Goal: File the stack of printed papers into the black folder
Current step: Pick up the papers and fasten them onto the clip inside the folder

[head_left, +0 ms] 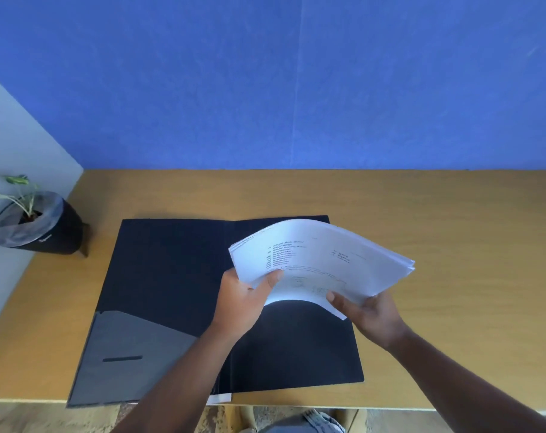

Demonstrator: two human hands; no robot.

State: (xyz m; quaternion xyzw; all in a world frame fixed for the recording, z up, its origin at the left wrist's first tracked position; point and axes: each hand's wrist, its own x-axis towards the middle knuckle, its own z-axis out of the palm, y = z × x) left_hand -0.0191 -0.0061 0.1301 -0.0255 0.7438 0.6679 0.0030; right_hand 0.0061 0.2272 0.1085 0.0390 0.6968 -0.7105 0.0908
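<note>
A black folder [171,270] lies spread open on a smooth, pale wooden bench [452,229], its matte inner faces dark and flat, with a straight fold running down the middle. The left flap carries a greyer, slightly glossy pocket [134,348] cut on a slant across its upper edge, and a short dark slit [122,358] sits low in that pocket. The folder's near left corner overhangs the bench edge.

Both hands hold the stack of printed papers [321,260] in the air above the right flap, apart from it. The left hand [243,295] is closed on the stack's near left corner, thumb pressed on top of the sheet and fingers beneath. The right hand [368,314] grips the near right edge, thumb on the top page. The stack is thick, white and bowed upward in an arch, so its near edge curves up off the folder and the sheet edges fan slightly at the right end. Lines of dark print run across the top page in short columns and a block of text, too blurred to read.

At the far left of the bench stands a round black pot [43,229] with a pale grey rim, holding a thin green sprout [21,189]; a small light mark on the pot's side cannot be read. Behind the bench rises a blue, felt-like wall [296,82]
</note>
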